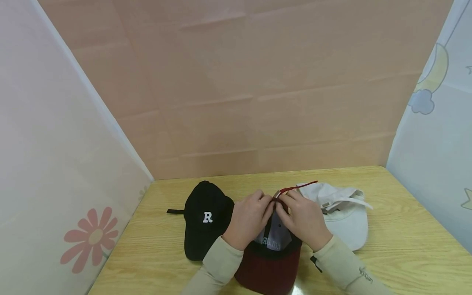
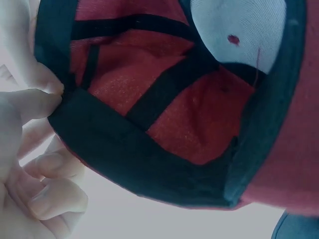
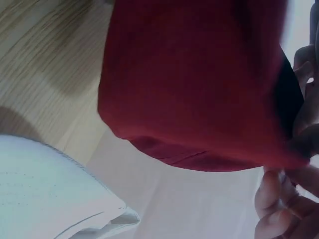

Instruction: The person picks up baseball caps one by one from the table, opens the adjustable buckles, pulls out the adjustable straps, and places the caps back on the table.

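A dark red baseball cap (image 1: pixel 271 268) is held inside-up at the table's front, its brim toward the person. My left hand (image 1: pixel 250 219) pinches the cap's back edge between thumb and finger; the left wrist view shows the black inner band (image 2: pixel 134 159) in that pinch. On the other side of the back opening, my right hand (image 1: pixel 306 219) grips the edge beside a metal buckle (image 1: pixel 277 194). From the buckle a thin red strap (image 1: pixel 300 185) sticks out to the right. In the right wrist view, fingertips (image 3: pixel 271 191) hold the red fabric's lower corner.
To the left lies a black cap (image 1: pixel 208 221) with a white R, its strap (image 1: pixel 175 211) pointing left. A white cap (image 1: pixel 344 223) sits at the right, close behind the right hand. Under them is a wood-grain table (image 1: pixel 405 229), with hung cloth panels around it.
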A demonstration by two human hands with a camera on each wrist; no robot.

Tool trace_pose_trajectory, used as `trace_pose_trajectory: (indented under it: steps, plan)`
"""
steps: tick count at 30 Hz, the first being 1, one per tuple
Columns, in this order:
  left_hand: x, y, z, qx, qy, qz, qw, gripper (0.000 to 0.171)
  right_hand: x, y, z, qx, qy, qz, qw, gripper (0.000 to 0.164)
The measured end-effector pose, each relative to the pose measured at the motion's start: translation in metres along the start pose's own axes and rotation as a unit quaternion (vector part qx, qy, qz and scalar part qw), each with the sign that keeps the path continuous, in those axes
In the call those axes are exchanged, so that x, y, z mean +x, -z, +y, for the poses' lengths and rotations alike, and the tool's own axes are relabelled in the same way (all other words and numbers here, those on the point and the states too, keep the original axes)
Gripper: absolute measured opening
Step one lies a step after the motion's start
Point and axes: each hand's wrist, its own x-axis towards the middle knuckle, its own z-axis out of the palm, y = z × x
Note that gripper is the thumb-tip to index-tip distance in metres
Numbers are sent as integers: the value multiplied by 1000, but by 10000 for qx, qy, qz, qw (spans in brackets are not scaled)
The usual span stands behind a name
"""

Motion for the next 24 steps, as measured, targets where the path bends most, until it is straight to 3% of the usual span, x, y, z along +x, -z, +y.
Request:
trace_pose_trajectory:
  steps: [7,24]
  plan:
    - [1,2,2,21,-105,-47,9999,17,1,-1,1,-61,-105,-100,9999,9]
    - [1,2,0,-271,-120,61,9995,22,1,-2,2,2,36,303,9995,7]
